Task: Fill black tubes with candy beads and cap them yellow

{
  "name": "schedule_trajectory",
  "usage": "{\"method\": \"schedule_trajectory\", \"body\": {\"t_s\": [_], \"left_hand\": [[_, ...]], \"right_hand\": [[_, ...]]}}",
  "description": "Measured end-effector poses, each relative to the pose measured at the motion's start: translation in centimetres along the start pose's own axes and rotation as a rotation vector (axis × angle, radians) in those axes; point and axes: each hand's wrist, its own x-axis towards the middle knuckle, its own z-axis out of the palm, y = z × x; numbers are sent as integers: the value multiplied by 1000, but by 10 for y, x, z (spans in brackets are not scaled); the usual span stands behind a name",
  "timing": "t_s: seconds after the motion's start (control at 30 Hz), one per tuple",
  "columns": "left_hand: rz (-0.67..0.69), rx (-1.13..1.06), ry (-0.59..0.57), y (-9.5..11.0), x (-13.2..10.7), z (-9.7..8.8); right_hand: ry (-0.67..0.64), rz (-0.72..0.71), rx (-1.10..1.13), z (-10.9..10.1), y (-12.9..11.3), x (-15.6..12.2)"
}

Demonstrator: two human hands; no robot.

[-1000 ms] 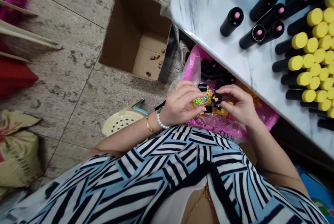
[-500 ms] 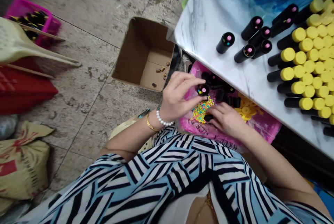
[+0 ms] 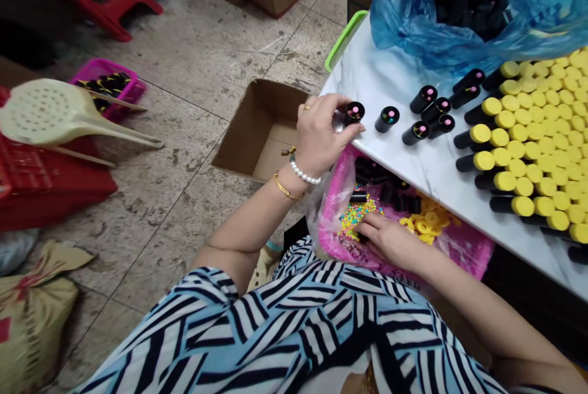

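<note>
Head view: looks down past a striped blouse (image 3: 298,333) to both hands, with the table (image 3: 367,84) ahead and to the right.

Left hand (image 3: 316,136): grasps a black tube (image 3: 353,113) in its fingers and thumb, tilted, with its dotted end turned up; a pearl bracelet (image 3: 303,172) and a gold bangle (image 3: 285,189) sit on the wrist.

Right hand (image 3: 388,241): below the table's front edge, fingers curled down onto coloured beads (image 3: 356,219); a small dark piece shows at the fingertips, and I cannot tell whether it is gripped.

Held tube: at the table's front edge, just beside a lone upright black tube (image 3: 387,119).

On the table: more dot-ended black tubes (image 3: 423,98) stand in a loose cluster, with rows of yellow-capped tubes (image 3: 505,181) further along and a blue plastic bag (image 3: 399,20) of dark tubes at the far side.

Below the table: a pink plastic bag (image 3: 463,253) holds the beads, yellow discs (image 3: 427,222) and short black tubes (image 3: 386,193).

Left of the table: an open cardboard box (image 3: 261,130) sits on the tiled floor (image 3: 193,210) with small pieces inside; further left are a pink basket (image 3: 105,78) and a woven sack (image 3: 32,326).
</note>
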Motion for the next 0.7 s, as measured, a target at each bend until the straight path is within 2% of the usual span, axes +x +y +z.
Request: {"method": "schedule_trajectory", "body": {"t_s": [0.13,0.23,0.3,0.37,0.43,0.5,0.6,0.7], "left_hand": [[-15,-2,-95,1,14,9],[-47,0,-161,7,10,6],[-49,-36,-157,14,-7,0],[-34,-63,-123,19,-33,-8],[-13,-71,-94,23,-63,-13],[-16,-69,-114,27,-91,-16],[-85,-56,-186,30,-118,-21],[-130,-72,-185,30,-125,-25]], "right_hand": [[112,9,369,11,8,4],[199,28,503,9,19,2],[244,40,441,4,26,1],[243,41,235,0,32,2],[183,14,17,0,35,5],[104,-27,-84,7,35,10],[81,-106,40,18,32,15],[156,-108,324,18,32,11]]}}
